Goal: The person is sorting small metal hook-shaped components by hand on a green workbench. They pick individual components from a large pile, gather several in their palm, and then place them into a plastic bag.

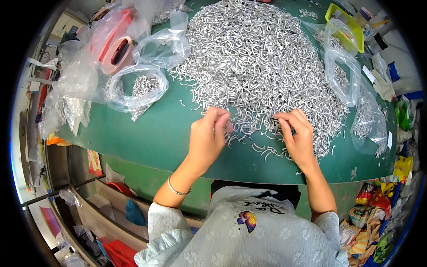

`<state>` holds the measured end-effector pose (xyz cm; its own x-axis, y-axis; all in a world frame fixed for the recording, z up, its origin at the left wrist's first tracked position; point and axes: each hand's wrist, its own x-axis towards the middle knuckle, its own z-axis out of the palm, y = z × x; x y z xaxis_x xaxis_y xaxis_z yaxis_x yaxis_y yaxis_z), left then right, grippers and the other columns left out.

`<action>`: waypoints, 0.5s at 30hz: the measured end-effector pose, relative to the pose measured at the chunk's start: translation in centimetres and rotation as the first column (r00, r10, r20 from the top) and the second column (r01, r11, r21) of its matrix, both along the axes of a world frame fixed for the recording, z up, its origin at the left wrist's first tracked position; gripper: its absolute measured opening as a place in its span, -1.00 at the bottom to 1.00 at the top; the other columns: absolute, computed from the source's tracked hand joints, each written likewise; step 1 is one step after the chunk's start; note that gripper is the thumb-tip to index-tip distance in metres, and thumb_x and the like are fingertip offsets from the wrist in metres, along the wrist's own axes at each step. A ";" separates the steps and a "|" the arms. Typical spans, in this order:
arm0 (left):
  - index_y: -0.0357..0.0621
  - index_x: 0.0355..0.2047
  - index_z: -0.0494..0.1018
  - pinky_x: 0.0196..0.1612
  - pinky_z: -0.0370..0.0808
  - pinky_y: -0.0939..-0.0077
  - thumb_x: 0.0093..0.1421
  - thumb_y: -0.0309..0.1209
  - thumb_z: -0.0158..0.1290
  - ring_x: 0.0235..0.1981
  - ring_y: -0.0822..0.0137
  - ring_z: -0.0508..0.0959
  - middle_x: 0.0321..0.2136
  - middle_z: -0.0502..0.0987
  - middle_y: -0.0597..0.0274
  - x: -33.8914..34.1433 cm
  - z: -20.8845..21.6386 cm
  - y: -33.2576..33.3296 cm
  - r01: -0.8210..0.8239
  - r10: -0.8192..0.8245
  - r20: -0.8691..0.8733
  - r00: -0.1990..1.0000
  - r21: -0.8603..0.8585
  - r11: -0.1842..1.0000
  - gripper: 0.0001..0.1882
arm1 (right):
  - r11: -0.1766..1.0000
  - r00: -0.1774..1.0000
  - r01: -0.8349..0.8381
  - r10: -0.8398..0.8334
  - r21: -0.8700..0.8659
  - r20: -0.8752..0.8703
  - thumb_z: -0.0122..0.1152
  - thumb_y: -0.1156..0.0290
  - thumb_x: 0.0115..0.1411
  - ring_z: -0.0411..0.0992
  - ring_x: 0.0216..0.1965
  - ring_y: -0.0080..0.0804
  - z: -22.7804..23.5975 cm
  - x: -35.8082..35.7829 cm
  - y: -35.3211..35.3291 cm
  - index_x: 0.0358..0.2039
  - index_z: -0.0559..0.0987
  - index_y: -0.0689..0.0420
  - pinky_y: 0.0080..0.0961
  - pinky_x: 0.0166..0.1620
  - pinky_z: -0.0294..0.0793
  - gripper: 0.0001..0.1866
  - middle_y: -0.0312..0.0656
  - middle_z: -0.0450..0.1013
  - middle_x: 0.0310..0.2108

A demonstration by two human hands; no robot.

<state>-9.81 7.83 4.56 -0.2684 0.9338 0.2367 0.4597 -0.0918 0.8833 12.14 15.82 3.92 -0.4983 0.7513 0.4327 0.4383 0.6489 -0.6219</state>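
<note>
A large heap of small curved silvery pieces [258,58] covers the middle of the green table [147,138]. At the heap's near edge my left hand [209,133] is closed, its fingertips curled together; what they hold, if anything, I cannot make out. To its right, my right hand [299,135] is also closed, thumb and fingers bent over the pieces at the edge. Anything in its fingertips is too small to tell. Between the two hands and just below them, several loose pieces are scattered on the tabletop.
Left of the heap stand clear plastic bags, one [138,89] partly filled with such pieces, and a pink container [118,53] with a dark red-and-black object. On the right lie more part-filled bags [369,120], a yellow-green basket [351,26] and a white glove [383,84].
</note>
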 end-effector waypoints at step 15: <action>-0.18 -0.21 0.55 -0.39 0.50 0.23 0.04 -0.16 0.27 -0.53 0.04 0.60 -0.65 0.54 0.03 -2.8 1.3 12.2 0.013 -0.132 -0.599 0.790 -0.199 0.980 -0.59 | 0.910 0.997 -0.047 0.068 -0.412 0.035 0.25 0.51 0.13 0.35 -0.58 -0.40 1.8 0.4 1.7 -0.27 0.59 0.23 -0.46 -0.48 0.35 -0.86 -0.14 0.43 -0.51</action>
